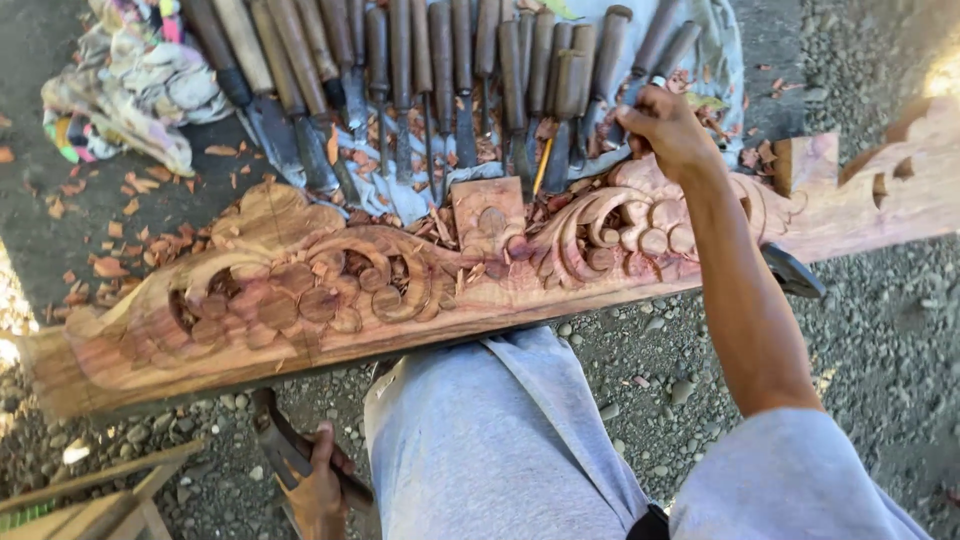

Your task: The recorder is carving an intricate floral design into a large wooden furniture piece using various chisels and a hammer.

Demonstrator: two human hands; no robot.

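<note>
A long reddish carved wood panel (300,290) with scrolls and round grape shapes lies across the gravel in front of my grey-clad knee. My right hand (665,128) reaches over its far edge and is closed around the handle of a chisel (655,45) in the row of tools. My left hand (318,492) hangs low beside my leg, gripping a dark wooden mallet (285,450) below the panel.
Several wooden-handled chisels (440,70) lie side by side on a pale cloth (715,60) beyond the panel. Wood chips (130,200) litter the ground. A crumpled rag (130,80) sits far left. Wooden slats (100,490) lie bottom left.
</note>
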